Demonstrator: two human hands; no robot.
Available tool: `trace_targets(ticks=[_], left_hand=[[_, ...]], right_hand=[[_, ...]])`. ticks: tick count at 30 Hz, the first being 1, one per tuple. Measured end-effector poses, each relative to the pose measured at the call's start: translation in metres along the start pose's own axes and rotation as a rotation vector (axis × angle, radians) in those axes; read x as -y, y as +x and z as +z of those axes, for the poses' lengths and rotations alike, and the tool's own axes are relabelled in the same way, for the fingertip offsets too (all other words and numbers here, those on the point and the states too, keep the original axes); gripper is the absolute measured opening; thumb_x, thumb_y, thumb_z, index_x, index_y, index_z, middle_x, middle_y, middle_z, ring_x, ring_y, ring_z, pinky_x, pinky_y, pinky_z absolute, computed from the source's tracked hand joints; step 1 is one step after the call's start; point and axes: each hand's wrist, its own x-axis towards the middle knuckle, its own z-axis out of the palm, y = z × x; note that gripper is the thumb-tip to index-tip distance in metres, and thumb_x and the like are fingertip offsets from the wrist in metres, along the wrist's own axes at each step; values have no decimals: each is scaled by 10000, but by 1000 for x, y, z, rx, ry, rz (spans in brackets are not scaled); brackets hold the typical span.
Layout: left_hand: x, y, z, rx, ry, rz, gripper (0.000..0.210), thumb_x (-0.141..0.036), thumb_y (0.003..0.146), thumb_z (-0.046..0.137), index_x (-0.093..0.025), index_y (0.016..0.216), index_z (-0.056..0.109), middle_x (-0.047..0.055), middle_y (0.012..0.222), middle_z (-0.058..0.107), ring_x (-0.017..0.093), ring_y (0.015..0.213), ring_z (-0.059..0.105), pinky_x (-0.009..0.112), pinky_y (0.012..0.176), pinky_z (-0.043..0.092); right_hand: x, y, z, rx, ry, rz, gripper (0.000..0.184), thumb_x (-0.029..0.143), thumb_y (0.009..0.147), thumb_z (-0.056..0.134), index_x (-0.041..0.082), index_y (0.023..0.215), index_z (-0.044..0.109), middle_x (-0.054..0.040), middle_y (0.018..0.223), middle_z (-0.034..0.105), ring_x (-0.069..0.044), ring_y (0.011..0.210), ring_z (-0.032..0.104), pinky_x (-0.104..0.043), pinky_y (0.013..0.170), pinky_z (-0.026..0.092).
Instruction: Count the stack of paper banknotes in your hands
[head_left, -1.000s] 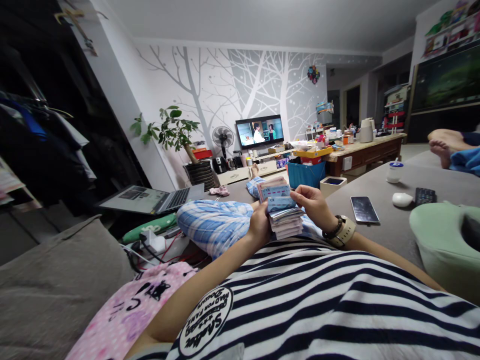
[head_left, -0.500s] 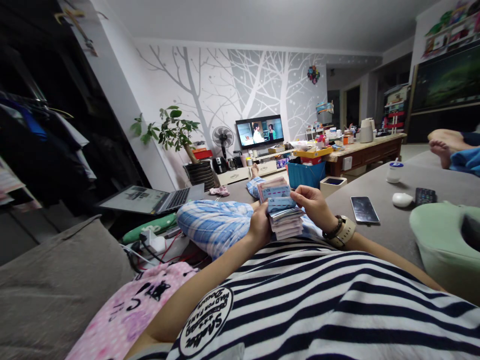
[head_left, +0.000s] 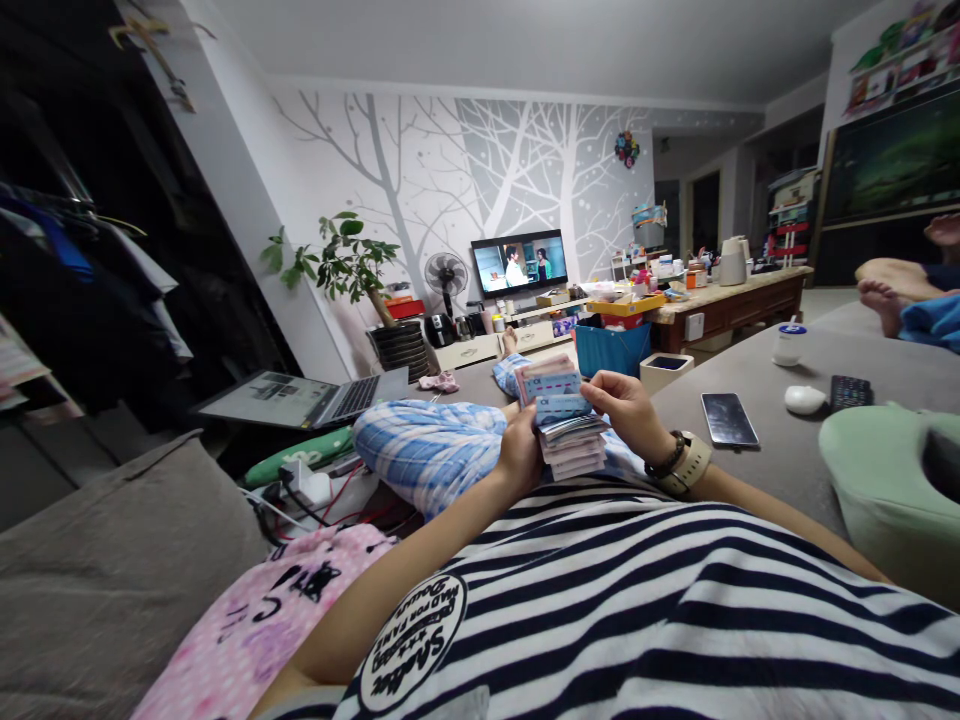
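My left hand (head_left: 523, 447) is closed around the left side of a thick stack of paper tickets (head_left: 574, 450), held above my lap. The tickets are pale blue and pink, and their printing is too small to read. Blue ones lie on top, with pinkish ones fanned out behind them. My right hand (head_left: 624, 405) pinches the right edge of a blue ticket (head_left: 562, 404) between thumb and fingers. Below the hands, the rest of the stack spreads in loose layers. A watch and a dark bracelet are on my right wrist.
On the grey couch to the right lie a phone (head_left: 730, 419), a white mouse (head_left: 805, 400), a black remote-like device (head_left: 851, 392) and a small white bottle (head_left: 790, 345). A green neck pillow (head_left: 877, 470) is closer. An open laptop (head_left: 300, 398) stands left. Another person's feet show far right.
Both my hands and the tickets look the same as before. At the far right edge, a part of the other person, a hand or foot, has come into view.
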Motion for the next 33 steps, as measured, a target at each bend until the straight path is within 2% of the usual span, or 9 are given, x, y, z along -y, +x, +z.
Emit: trace_targets(ticks=[3,9,14,16,22,24,29,33], left_hand=[[1,1,-1,3,-8,-14,308,-425,832,926,-216,1051,869,118,1032,940,440,1274,889,557,1123,718],[3,5,-4,-3,-21,13,305,-423,827,980,-216,1019,865,129,1054,945,457,1391,863,550,1190,699],[5,3,-7,17,-6,30,410,-413,717,1078,-224,1002,853,135,1071,950,489,1419,849,611,1228,690],[5,2,-8,32,8,50,448,-429,674,1112,-229,976,848,134,1081,953,499,1418,848,621,1242,683],[5,2,-8,82,40,60,499,-439,611,1135,-226,965,855,145,1123,959,511,1424,840,617,1245,676],[6,3,-7,60,28,60,471,-429,639,1114,-221,979,862,139,1105,959,502,1404,851,606,1238,680],[6,6,-3,-28,-35,-4,375,-462,850,964,-212,1119,889,131,1076,956,457,1322,893,586,1180,713],[2,4,-1,1,-49,-75,343,-462,902,884,-222,1147,887,119,1080,954,443,1290,903,586,1130,733]], right_hand=[[1,-1,0,8,2,-4,797,969,804,934,270,645,584,26,611,525,-151,608,413,-318,565,375],[0,-1,2,24,18,5,816,1027,823,861,266,629,640,-37,643,676,-168,608,477,-339,585,422],[-4,4,1,-132,-8,39,853,1049,684,939,275,619,585,25,566,550,-149,596,410,-338,610,390],[-5,5,0,-159,-23,73,859,1067,656,936,277,641,597,31,566,542,-152,597,415,-342,614,392],[-6,6,-1,-77,-56,99,836,1051,705,907,266,648,625,23,604,562,-159,627,454,-343,638,412],[-6,6,-1,-65,-52,80,827,1032,721,912,264,641,617,29,606,547,-156,631,444,-340,641,411],[-5,4,-1,-35,-33,16,810,1000,790,911,269,656,587,37,622,511,-158,643,420,-341,637,404],[-1,2,-1,3,-21,3,804,982,811,914,269,664,573,37,630,500,-157,649,393,-338,622,366]])
